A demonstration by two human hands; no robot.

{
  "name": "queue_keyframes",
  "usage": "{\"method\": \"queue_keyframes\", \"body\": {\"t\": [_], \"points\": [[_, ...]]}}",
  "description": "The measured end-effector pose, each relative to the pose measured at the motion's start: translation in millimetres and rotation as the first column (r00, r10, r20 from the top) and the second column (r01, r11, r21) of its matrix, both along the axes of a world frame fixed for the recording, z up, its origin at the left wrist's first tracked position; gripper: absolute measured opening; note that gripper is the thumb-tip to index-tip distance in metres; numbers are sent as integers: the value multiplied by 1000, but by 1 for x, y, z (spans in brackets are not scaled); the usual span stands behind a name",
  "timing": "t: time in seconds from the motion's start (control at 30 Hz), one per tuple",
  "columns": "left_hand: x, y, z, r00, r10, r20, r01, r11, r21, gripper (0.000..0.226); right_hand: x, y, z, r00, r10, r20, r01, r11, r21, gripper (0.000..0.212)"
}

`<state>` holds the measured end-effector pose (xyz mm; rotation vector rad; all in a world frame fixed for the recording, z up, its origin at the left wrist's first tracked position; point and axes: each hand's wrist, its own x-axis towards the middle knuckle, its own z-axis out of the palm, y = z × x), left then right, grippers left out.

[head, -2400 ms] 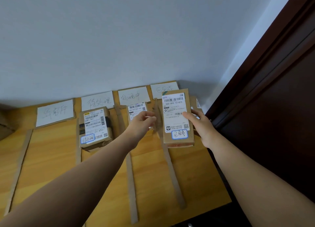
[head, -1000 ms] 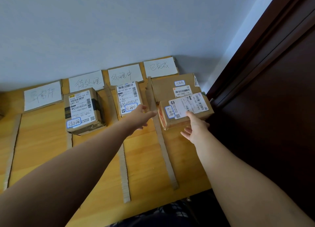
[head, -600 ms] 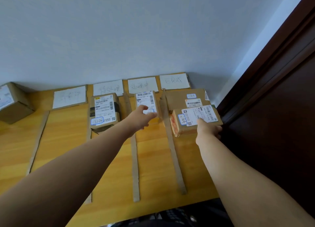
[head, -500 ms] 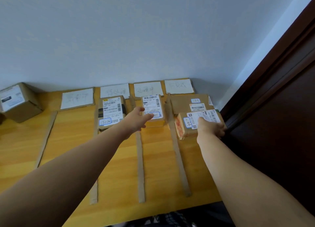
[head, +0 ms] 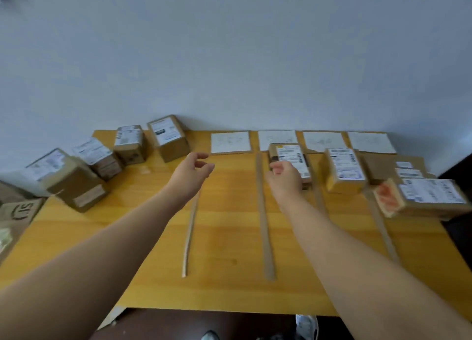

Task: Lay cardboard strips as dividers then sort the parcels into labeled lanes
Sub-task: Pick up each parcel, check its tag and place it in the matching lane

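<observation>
Several cardboard strips, one of them (head: 263, 217) near the middle, lie front to back on the wooden table (head: 229, 283) and mark lanes. White label cards (head: 230, 142) stand at the back of each lane. One parcel (head: 293, 158) sits in the second lane, one (head: 344, 171) in the third, and two in the rightmost lane, the nearer one (head: 429, 196) lying across. Unsorted parcels (head: 168, 135) stand at the back left. My left hand (head: 190, 173) hovers empty with fingers apart over the first lane. My right hand (head: 284, 178) hovers empty, fingers loosely curled, in front of the second-lane parcel.
A pale wall runs behind the table. More boxes (head: 69, 178) crowd the table's left edge, and a printed cardboard piece (head: 20, 209) sits beyond it. The near table edge runs across the bottom, with dark floor and a shoe (head: 306, 324) below.
My right hand let go of the parcel lying in the rightmost lane. Both hands swung left and the view turned left, bringing the unsorted parcels into sight.
</observation>
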<state>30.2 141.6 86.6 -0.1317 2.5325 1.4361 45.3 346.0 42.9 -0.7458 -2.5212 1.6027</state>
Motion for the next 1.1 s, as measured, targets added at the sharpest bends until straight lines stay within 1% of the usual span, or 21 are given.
{"method": "queue_keyframes", "body": {"t": [0.1,0.23,0.33,0.43,0.53,0.63,0.77,0.9,1.03,1.1], "points": [[2,-51,-3,998,59,10,-59,998,-28,38,-7,-53,4,994,112,2,-112,993,25,27],[-7,-100,-8,988,147,42,-145,988,-44,38,-27,-94,6,978,208,7,-208,976,63,29],[-19,-123,-10,983,179,47,-177,984,-28,37,-49,-113,8,966,258,25,-259,959,112,30],[-36,-141,-10,980,192,59,-191,981,-16,37,-76,-129,6,958,287,19,-288,952,104,31],[-58,-155,-14,977,203,64,-202,979,-21,37,-104,-142,4,947,319,28,-320,941,114,38],[-82,-166,-20,973,215,78,-215,977,-20,38,-128,-157,3,930,362,61,-367,917,154,52],[-110,-179,-33,969,220,116,-220,976,-14,37,-154,-179,-9,902,406,145,-431,869,242,78],[-140,-195,-50,967,196,164,-195,981,-21,36,-181,-204,-27,900,362,244,-434,805,405,96],[-171,-213,-64,969,163,186,-161,987,-25,31,-212,-236,-51,876,306,373,-467,735,492,122],[-184,-222,-69,973,142,184,-138,990,-35,29,-223,-251,-60,869,281,406,-472,717,513,130]]}}
